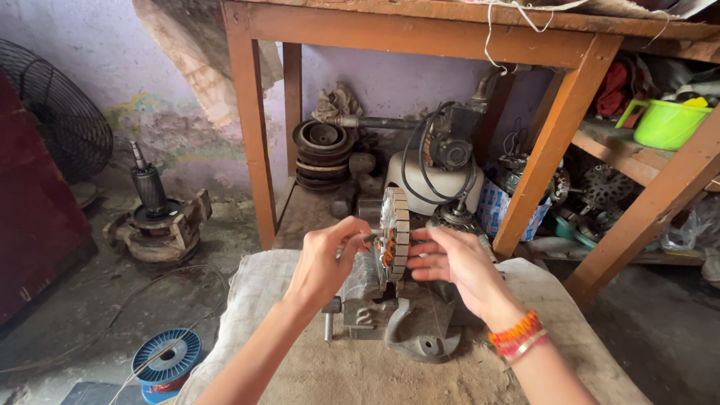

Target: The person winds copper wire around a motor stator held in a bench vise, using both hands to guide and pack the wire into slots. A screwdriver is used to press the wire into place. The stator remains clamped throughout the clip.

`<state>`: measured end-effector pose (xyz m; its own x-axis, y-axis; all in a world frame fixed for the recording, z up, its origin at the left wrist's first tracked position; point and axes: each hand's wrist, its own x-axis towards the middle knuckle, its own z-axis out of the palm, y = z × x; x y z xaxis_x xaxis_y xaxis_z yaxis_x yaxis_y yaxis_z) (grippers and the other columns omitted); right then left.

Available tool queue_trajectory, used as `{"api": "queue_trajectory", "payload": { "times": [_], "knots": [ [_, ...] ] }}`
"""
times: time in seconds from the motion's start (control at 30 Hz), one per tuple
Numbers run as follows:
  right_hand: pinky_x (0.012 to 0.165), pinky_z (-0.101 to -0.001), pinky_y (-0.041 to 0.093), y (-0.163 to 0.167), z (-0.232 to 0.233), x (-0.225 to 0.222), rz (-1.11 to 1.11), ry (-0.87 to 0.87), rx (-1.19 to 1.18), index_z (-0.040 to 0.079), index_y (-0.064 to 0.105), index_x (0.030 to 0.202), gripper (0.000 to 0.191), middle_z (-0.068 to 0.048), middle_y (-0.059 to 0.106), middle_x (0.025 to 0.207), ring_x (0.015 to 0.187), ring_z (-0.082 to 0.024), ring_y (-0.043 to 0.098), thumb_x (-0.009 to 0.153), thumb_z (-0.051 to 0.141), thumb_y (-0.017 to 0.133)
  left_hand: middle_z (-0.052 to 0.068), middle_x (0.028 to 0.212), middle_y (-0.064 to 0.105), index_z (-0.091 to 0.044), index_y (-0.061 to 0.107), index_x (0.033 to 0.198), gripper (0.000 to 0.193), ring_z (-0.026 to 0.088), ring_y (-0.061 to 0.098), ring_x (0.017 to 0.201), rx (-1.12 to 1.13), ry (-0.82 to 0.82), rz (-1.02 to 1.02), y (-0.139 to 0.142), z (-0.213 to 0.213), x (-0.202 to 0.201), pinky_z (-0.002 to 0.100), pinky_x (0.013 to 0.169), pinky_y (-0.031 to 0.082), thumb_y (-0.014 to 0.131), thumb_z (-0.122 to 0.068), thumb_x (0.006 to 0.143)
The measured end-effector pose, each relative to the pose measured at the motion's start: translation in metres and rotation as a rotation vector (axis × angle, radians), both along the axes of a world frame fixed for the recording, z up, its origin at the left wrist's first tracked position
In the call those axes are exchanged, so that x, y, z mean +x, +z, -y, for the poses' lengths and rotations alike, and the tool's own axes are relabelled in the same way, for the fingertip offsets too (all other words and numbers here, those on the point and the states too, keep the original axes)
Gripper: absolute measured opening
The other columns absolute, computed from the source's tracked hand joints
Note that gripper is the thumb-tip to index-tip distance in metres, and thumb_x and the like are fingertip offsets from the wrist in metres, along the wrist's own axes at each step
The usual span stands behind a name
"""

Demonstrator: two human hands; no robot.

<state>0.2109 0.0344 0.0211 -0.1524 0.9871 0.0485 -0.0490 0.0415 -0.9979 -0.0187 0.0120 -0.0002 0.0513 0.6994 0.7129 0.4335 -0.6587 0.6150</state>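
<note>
I see the sack-covered surface carrying a grey bench vise, my landmark. Standing on edge above the vise is a round stator with copper windings. My left hand grips its left face, my right hand its right, fingers spread. A blue wire spool lies on the floor, left of the vise.
</note>
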Motion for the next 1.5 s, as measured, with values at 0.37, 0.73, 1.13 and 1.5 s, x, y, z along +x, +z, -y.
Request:
{"api": "queue_trajectory", "payload": {
  "times": [0.37,0.73,1.13,1.5],
  "knots": [
    [0.056,-0.0196,0.042,-0.015,0.006,0.014,0.275,-0.057,0.408,-0.004,0.080,0.102,0.020,0.004,0.067,0.073,0.064,0.000,0.052,0.092,0.012,0.072,0.009,0.095,0.078,-0.009,0.074,0.103,0.013,0.026,0.075,0.072,0.174,0.095,-0.142,0.009,0.013,0.013,0.034,0.063,0.058,0.070,-0.010,0.091],
    [0.048,-0.0368,0.039,-0.018,0.001,0.023,0.862,-0.676,0.581,0.007,0.081,0.096,0.014,-0.012,0.060,0.051,0.040,-0.018,0.051,0.088,0.016,0.073,0.007,0.095,0.080,-0.012,0.078,0.107,0.024,0.021,0.077,0.083,-0.142,0.021,0.097,0.003,0.007,0.013,0.034,0.074,0.060,0.072,-0.012,0.084],
    [0.058,-0.0270,0.050,-0.008,0.014,0.027,0.511,-0.765,0.956,0.003,0.074,0.102,0.015,-0.013,0.072,0.076,0.064,-0.014,0.073,0.095,0.015,0.071,0.007,0.093,0.075,-0.013,0.079,0.093,0.027,0.028,0.065,0.097,0.393,0.052,-0.450,0.054,-0.014,0.059,0.041,0.089,0.051,0.083,-0.020,0.067],
    [0.113,-0.0550,0.021,-0.010,0.035,-0.014,0.951,-0.981,1.148,0.006,0.056,0.133,0.065,-0.017,0.042,0.141,0.137,-0.037,0.031,0.085,0.044,0.078,0.004,0.078,0.077,-0.021,0.084,0.077,0.010,0.026,0.072,0.079,0.113,-0.101,-0.582,0.081,-0.064,0.076,0.038,0.073,0.057,0.081,-0.017,0.068]
  ]
}}
